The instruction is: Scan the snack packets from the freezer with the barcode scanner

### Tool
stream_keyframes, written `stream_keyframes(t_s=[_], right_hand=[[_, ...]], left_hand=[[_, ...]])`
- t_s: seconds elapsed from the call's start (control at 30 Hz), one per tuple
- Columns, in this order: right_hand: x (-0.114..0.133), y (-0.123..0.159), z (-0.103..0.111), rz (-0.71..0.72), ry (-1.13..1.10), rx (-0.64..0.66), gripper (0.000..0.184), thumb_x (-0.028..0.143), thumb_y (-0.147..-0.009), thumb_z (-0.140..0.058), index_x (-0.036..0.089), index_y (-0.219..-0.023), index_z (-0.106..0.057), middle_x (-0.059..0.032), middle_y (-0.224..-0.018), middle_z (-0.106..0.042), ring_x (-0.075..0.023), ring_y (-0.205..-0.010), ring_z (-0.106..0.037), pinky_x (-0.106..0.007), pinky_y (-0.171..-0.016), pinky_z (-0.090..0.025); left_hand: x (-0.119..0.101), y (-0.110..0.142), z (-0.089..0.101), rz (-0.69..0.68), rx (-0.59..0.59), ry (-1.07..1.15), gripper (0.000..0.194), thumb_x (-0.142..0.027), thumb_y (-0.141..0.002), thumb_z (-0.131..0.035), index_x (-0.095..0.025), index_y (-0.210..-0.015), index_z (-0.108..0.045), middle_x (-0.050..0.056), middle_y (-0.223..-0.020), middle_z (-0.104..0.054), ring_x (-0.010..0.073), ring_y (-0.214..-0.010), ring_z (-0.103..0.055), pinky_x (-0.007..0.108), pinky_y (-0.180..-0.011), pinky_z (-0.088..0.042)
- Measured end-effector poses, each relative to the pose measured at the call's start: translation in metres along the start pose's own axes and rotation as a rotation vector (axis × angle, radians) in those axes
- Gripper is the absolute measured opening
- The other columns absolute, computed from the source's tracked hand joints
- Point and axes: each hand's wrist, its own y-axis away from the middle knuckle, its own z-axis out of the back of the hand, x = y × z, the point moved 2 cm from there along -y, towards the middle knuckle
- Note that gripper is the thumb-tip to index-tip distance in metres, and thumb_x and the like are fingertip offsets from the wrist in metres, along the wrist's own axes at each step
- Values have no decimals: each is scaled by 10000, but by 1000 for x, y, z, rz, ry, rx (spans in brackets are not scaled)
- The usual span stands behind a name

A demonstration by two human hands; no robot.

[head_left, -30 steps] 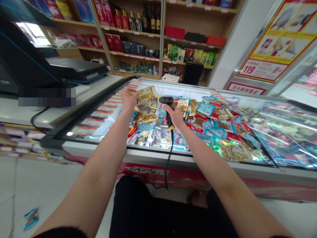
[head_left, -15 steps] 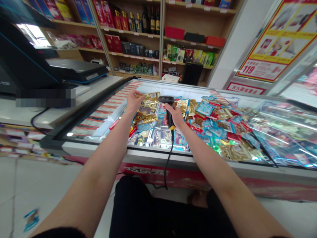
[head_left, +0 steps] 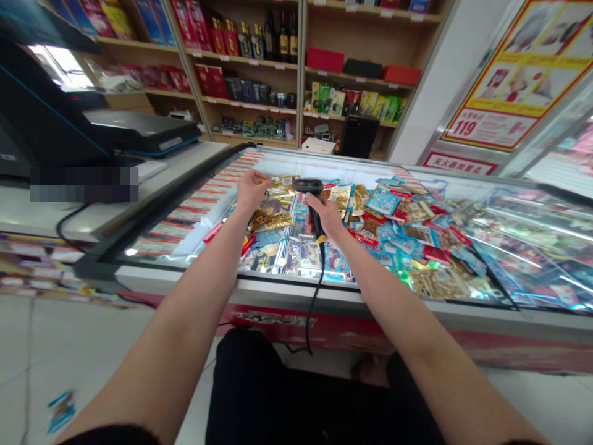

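Observation:
Between the fingertips of my left hand (head_left: 251, 190) is a gold snack packet (head_left: 281, 185), its white barcode label facing up. My right hand (head_left: 325, 216) is wrapped round the handle of a black barcode scanner (head_left: 308, 185). The scanner's head is just right of the packet, and its cable (head_left: 316, 296) hangs over the freezer's front edge. Below my left hand, another gold packet (head_left: 273, 220) lies on the glass. To the right of the scanner spreads a pile of blue, red and gold snack packets (head_left: 382, 201).
The glass-topped chest freezer (head_left: 185, 267) stretches across in front of me. On the left, a counter (head_left: 92, 222) carries a black machine with a flat top (head_left: 143, 130). Stocked shelves (head_left: 250, 62) stand behind. A blue packet (head_left: 61, 411) lies on the floor at lower left.
The scanner's head has shifted slightly left, now overlapping the right end of the held gold packet. My left hand has barely moved.

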Motion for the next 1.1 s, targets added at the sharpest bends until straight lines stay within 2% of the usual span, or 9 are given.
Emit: stream_keyframes(t_s=[0.13, 0.37, 0.6, 0.87, 1.1], right_hand=[[2, 1, -1, -7, 2, 2, 386, 543, -958, -736, 209, -846, -577, 37, -479, -606, -135, -333, -556, -227, -323, -441], [4, 3, -3, -17, 5, -12, 454, 611, -920, -772, 214, -839, -567, 36, -483, -606, -130, -333, -553, -221, -331, -440], [2, 2, -2, -19, 5, -4, 446, 610, -931, -759, 215, -855, -566, 37, -485, -608, -130, -342, -557, -221, -334, -449], [3, 2, -2, -24, -10, 10, 433, 600, -931, -758, 212, -855, -581, 39, -483, -603, -130, -338, -554, -224, -329, -438], [0, 1, -3, -23, -6, 11, 448, 614, -923, -758, 213, -845, -574, 38, -491, -606, -125, -343, -561, -216, -327, -430]], left_hand=[[3, -2, -1, -4, 9, 10, 222, -201, -638, -734, -229, -779, -565, -30, -693, -565, 169, -719, -540, 269, -657, -442], [10, -4, -3, 5, 23, -3, 174, -223, -675, -727, -224, -780, -588, -38, -650, -537, 152, -645, -487, 269, -630, -381], [4, 0, -2, 7, 44, -33, 159, -199, -686, -715, -227, -757, -575, -49, -611, -522, 143, -596, -454, 286, -631, -334], [1, 1, -2, 11, 46, -48, 177, -164, -679, -721, -222, -772, -582, -29, -646, -545, 163, -645, -506, 290, -658, -358], [-2, 4, -3, -18, 67, -3, 181, -192, -671, -707, -232, -756, -552, -47, -620, -553, 146, -612, -500, 281, -632, -382]])
